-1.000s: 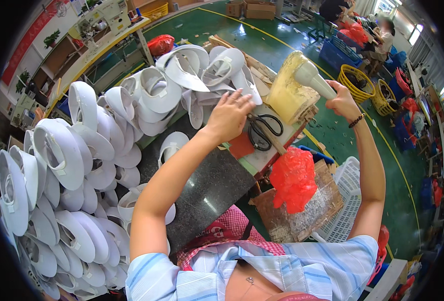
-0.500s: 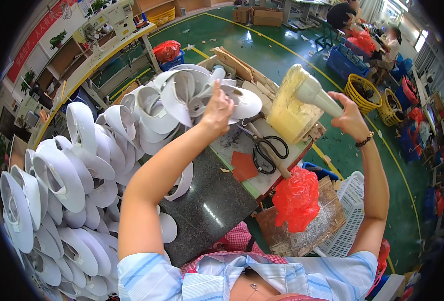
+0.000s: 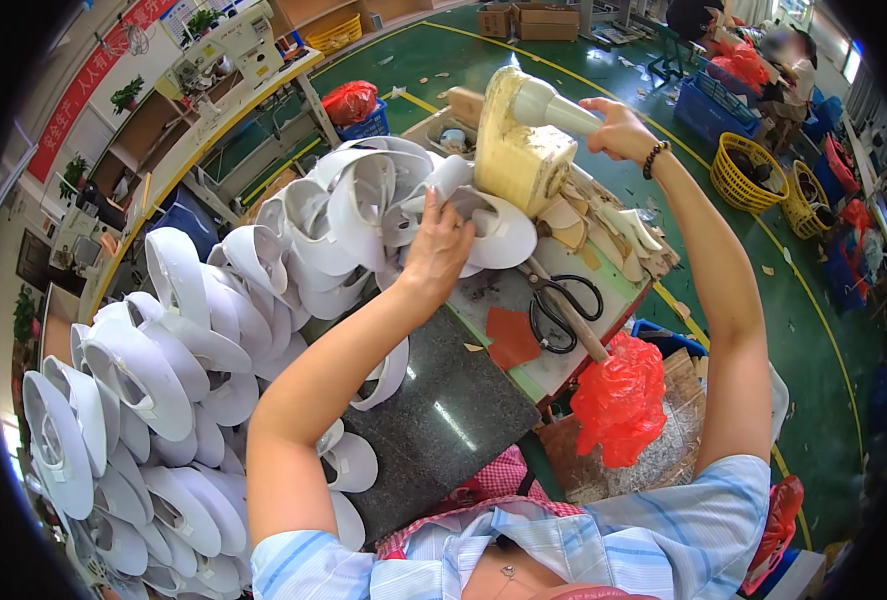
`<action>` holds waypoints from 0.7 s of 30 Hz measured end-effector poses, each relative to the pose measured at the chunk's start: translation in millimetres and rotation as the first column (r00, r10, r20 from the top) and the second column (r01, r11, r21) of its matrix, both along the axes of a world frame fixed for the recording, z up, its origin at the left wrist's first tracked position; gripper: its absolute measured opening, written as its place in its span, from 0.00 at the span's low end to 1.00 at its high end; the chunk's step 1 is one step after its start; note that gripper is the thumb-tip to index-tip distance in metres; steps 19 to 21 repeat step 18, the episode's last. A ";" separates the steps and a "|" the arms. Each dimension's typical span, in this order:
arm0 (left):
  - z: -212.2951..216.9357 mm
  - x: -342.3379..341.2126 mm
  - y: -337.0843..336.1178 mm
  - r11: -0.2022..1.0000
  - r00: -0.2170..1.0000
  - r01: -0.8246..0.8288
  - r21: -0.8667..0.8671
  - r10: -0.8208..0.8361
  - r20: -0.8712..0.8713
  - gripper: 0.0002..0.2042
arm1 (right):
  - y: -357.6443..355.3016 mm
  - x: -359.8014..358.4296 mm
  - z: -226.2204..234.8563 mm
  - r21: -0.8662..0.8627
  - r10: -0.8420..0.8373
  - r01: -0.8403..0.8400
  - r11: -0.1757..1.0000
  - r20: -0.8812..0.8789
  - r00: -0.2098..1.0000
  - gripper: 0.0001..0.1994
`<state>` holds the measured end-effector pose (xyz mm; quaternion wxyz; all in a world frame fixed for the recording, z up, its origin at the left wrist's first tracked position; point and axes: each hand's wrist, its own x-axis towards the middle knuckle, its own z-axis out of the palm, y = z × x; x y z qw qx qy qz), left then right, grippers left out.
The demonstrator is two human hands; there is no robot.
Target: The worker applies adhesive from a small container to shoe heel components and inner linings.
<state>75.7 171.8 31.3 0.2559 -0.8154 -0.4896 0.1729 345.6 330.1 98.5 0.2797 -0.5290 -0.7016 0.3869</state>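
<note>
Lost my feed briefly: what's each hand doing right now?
Left hand: closed on a white visor piece.
Right hand: closed around the handle of a glue-caked brush.

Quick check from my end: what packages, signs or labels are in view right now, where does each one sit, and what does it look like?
Red banner: on the wall, upper left; long strip, light lettering.
Cardboard boxes: on the green floor, top centre; brown, rectangular.
Red plastic bag: hangs at the bench's near right edge; crumpled.
Red bag: on a blue crate beyond the bench.
No screens in view.
</note>
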 end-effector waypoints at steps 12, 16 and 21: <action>1.4 11.2 16.0 0.960 0.574 0.237 0.146 -0.260 0.777 0.40 | -8.3 -14.0 -20.6 -0.317 -0.270 0.071 0.946 -0.647 0.713 0.41; 3.8 39.0 -10.8 0.941 0.367 0.230 0.247 -0.319 0.874 0.37 | -36.7 26.4 -64.7 -0.434 -0.373 -0.123 0.893 -0.865 0.336 0.18; 4.3 73.4 -22.1 0.912 -0.138 0.369 0.179 -0.136 0.981 0.33 | -71.2 19.5 -76.4 -0.344 -0.278 -0.125 0.931 -0.888 0.367 0.15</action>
